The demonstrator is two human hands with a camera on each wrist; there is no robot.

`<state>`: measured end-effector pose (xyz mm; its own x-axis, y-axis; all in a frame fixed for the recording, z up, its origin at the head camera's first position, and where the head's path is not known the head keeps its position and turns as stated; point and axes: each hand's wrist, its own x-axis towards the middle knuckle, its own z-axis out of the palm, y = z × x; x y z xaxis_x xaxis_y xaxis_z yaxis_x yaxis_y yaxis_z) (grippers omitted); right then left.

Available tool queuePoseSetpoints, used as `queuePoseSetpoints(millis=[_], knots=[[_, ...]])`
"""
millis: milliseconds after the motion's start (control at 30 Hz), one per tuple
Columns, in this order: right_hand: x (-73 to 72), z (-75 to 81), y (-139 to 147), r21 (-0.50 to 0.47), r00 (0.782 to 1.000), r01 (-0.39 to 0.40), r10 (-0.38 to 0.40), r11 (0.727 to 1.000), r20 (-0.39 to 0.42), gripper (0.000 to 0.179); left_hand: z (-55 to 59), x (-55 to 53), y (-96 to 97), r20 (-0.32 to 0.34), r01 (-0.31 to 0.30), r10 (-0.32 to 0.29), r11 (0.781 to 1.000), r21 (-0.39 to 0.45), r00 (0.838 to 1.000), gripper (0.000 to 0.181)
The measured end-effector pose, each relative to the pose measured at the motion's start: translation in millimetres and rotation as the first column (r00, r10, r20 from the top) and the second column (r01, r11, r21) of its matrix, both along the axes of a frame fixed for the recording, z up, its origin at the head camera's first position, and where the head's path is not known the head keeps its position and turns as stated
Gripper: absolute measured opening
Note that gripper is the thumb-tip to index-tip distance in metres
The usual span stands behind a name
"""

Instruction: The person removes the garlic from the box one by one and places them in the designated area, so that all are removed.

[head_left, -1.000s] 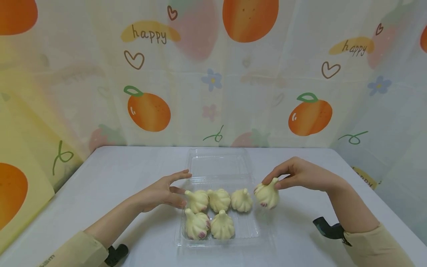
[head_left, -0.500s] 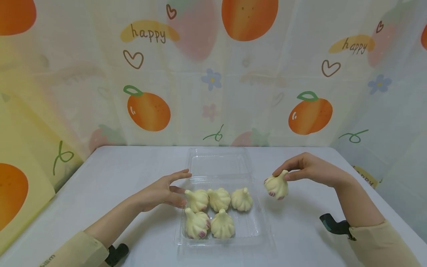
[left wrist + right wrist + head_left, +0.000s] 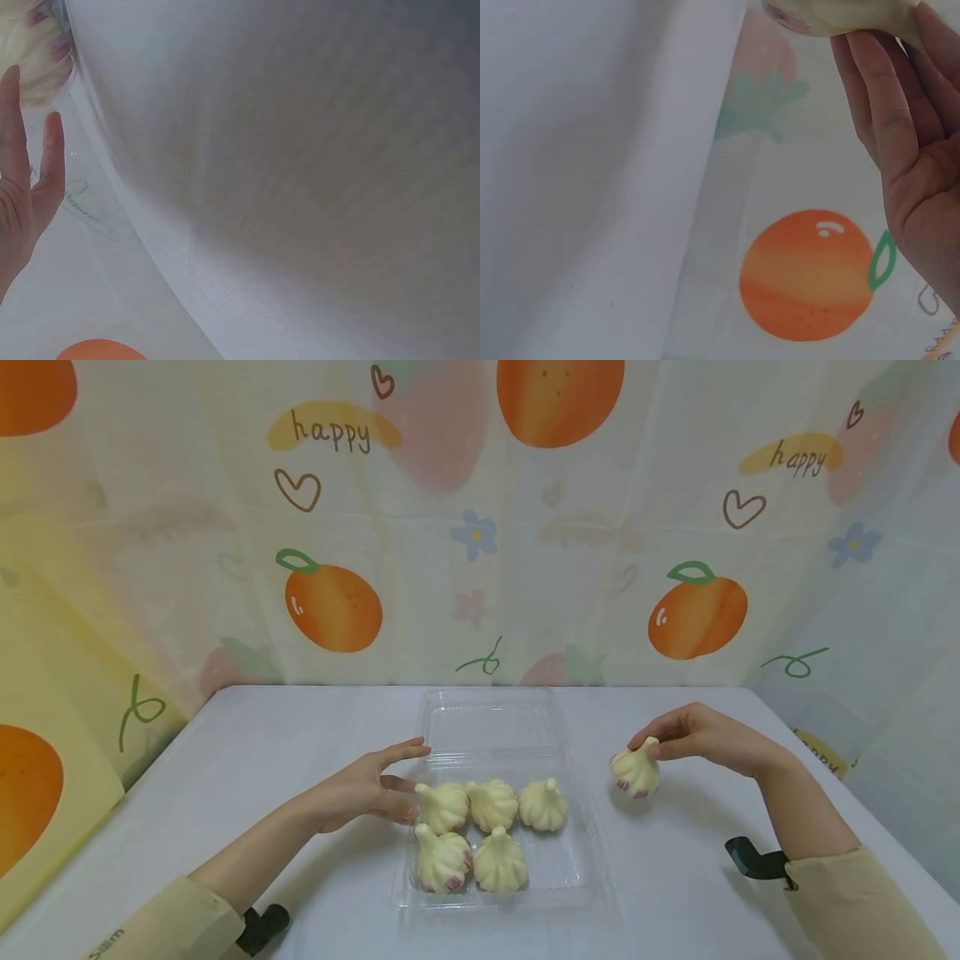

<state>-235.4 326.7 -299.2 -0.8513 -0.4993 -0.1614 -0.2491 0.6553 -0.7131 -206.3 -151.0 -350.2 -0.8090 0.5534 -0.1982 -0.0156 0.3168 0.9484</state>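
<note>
My right hand pinches a garlic bulb by its stem, right of a clear plastic clamshell box. The bulb is cream with purple-pink patches at its base; part of it shows at the top of the right wrist view. At the box's left side my left hand rests with fingers spread, thumb and fingertips right at the rim. Inside the box sit several more garlic bulbs: three along the back row, the rightmost one among them, and two in front, one near the middle. The front right of the box holds no bulb.
The box's lid lies folded back behind it. A white table runs back to a hanging cloth printed with oranges. Black camera mounts hang from both sleeves.
My right hand has carried its garlic bulb rightward and a little farther back, away from the box. The left hand and the bulbs in the box have stayed in place.
</note>
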Motion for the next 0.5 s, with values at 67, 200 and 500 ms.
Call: queuePoseSetpoints(millis=[67,200,500], knots=[[-1.3,-2.2,2.7,0.0,1.0,0.014,-0.014,1.0,0.005,0.022,-0.3,0.0,-0.2,0.001,0.001,-0.001,1.0,0.001,1.0,0.09],[-2.6,-5.1,6.0,0.011,0.999,0.036,-0.036,0.999,0.015,0.023,-0.8,-0.6,0.0,0.007,-0.001,0.001,1.0,0.004,1.0,0.089],[-3.7,-8.1,7.6,0.03,0.998,0.059,-0.06,0.998,0.036,0.024,-0.4,-1.5,0.3,0.016,0.002,-0.002,1.0,0.006,1.0,0.089]])
